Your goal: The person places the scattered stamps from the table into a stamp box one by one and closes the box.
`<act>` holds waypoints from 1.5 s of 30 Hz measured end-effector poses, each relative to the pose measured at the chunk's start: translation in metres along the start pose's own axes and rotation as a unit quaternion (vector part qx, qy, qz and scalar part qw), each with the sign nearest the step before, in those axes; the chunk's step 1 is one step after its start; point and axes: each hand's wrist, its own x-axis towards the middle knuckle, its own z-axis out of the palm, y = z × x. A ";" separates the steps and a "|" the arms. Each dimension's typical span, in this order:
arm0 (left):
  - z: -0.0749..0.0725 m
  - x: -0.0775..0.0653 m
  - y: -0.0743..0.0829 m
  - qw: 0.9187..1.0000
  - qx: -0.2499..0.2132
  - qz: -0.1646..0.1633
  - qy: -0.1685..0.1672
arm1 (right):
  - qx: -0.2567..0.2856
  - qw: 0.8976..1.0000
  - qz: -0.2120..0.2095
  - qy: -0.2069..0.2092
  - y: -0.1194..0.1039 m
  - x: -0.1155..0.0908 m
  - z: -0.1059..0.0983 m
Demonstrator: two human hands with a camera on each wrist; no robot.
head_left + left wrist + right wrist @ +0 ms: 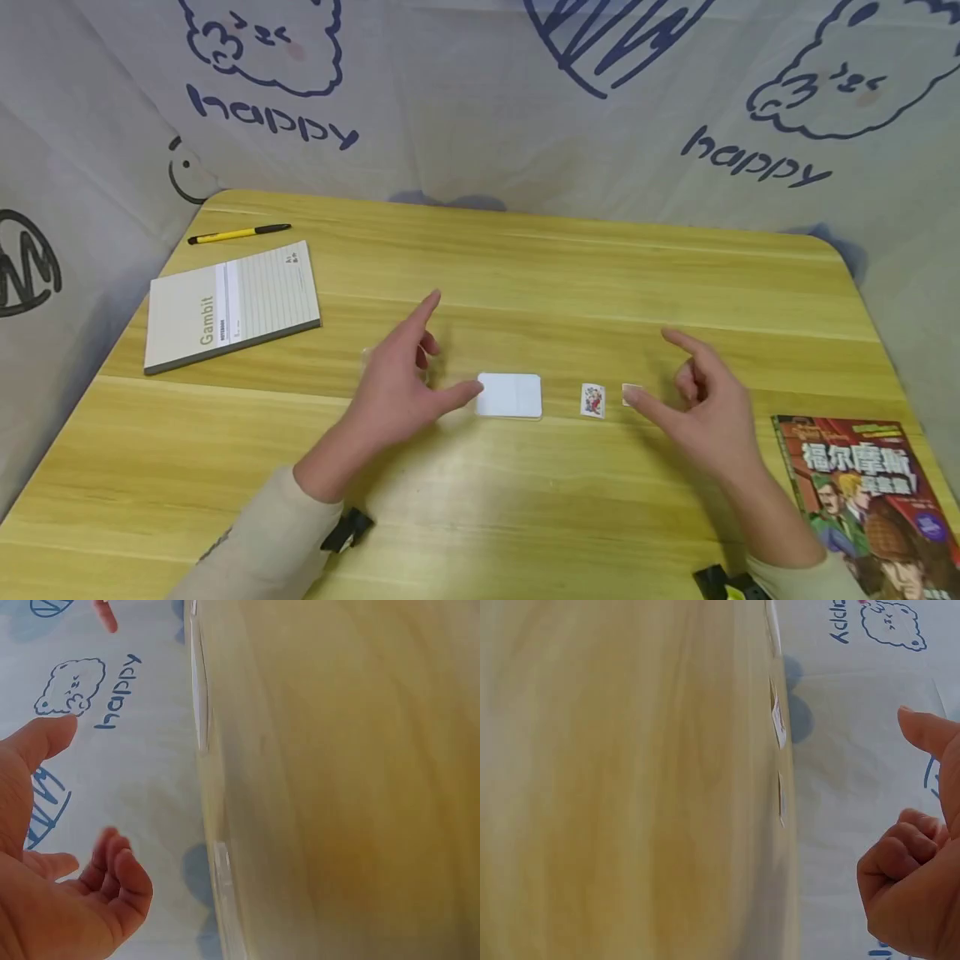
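Observation:
My left hand (393,387) hovers above the table with thumb and index finger spread and the other fingers curled, holding nothing. In the head view its thumb tip overlaps the left edge of a white rounded card or flat case (510,395). A clear, flat piece (229,900) lies under this hand, mostly hidden in the head view. To the right is a small card with a colourful printed figure (592,401). A second small white piece (631,390) is partly covered by the thumb of my right hand (708,408), which also hangs in the air holding nothing, thumb and index apart.
A Gambit notebook (232,307) lies at the back left, with a yellow and black pen (238,234) behind it. On the right is a colourful comic-style book (862,500). A white cloth with drawings (480,108) hangs behind the wooden table (525,517).

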 end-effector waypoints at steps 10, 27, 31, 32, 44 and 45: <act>0.008 -0.002 -0.001 0.998 -0.012 -0.042 -0.041 | 0.077 0.994 0.026 -0.068 0.009 -0.001 0.007; 0.034 -0.006 -0.011 0.991 -0.053 -0.072 -0.096 | 0.045 0.991 0.027 -0.123 0.021 -0.005 0.024; 0.038 -0.007 -0.012 0.991 -0.050 -0.074 -0.105 | 0.036 0.991 0.012 -0.128 0.021 -0.004 0.027; 0.039 -0.007 -0.012 0.990 -0.049 -0.077 -0.107 | 0.035 0.991 0.010 -0.129 0.021 -0.004 0.027; 0.043 -0.006 -0.017 0.988 -0.042 -0.104 -0.107 | 0.010 0.991 0.006 -0.136 0.027 -0.001 0.034; 0.044 -0.006 -0.017 0.988 -0.040 -0.105 -0.107 | 0.008 0.991 0.004 -0.135 0.027 -0.001 0.034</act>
